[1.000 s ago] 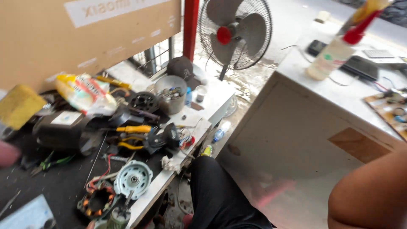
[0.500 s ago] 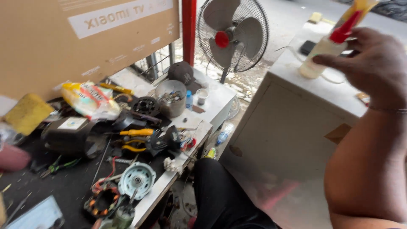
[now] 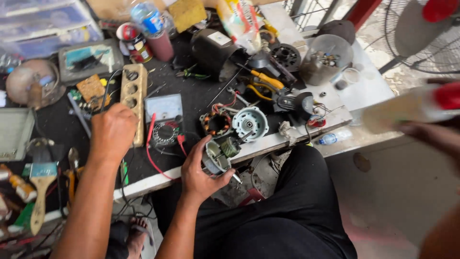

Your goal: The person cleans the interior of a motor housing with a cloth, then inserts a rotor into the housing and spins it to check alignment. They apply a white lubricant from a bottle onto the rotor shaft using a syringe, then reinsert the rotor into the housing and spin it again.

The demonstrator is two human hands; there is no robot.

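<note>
My left hand [image 3: 199, 172] grips a small motor part with a shaft [image 3: 218, 158] just below the workbench's front edge [image 3: 158, 180], above my lap in black trousers [image 3: 287, 211]. At the right edge, my right hand [image 3: 431, 134] holds a pale spray bottle [image 3: 407, 108] with a red cap, all blurred. A round white motor cover [image 3: 250, 123] and a stator with copper windings [image 3: 215, 123] lie on the bench just beyond my left hand. Another person's hand [image 3: 112, 132] rests on the bench between a wooden socket strip [image 3: 134, 100] and a multimeter [image 3: 165, 120].
The dark bench is crowded with yellow-handled pliers [image 3: 263, 81], a black motor housing [image 3: 213, 48], a clear bowl of small parts [image 3: 328, 60], cans, a blue-labelled bottle [image 3: 148, 19] and a paintbrush [image 3: 40, 187]. A standing fan [image 3: 426, 33] is at the upper right.
The view has swung left and down onto the bench. My right hand has taken the spray bottle off the white counter. My left hand and the other person's hand have come into view.
</note>
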